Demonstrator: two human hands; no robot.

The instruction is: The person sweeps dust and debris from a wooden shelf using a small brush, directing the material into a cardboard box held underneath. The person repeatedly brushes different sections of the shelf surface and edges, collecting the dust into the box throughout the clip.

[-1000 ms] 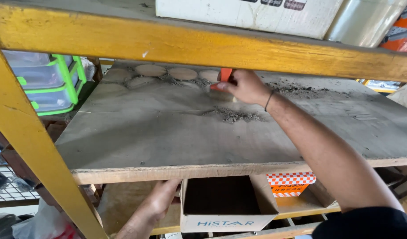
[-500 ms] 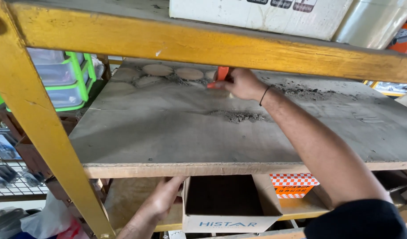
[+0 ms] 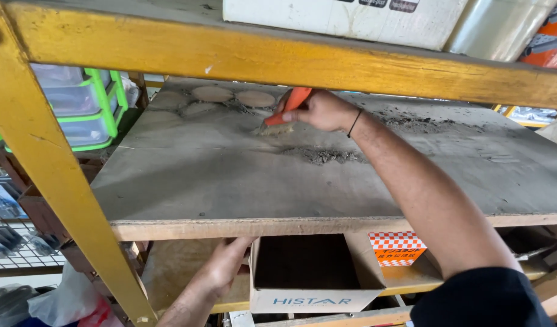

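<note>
Right hand [image 3: 319, 111] grips brush [image 3: 283, 114], bristles seemingly on shelf [image 3: 187, 175].

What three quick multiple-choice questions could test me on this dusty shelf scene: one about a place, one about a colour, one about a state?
1. Where do the brush bristles rest?
A. On the dusty shelf board
B. Inside the cardboard box
C. On the floor

2. What colour is the brush handle?
A. Green
B. Orange-red
C. Black

3. What is the left hand doing?
A. Gripping the brush
B. Hanging free
C. Resting below the board, beside the box

Answers:
1 A, the bristles touch the board near a dust pile.
2 B, the right hand grips an orange-red handle.
3 C, it sits under the board's front edge.
</note>
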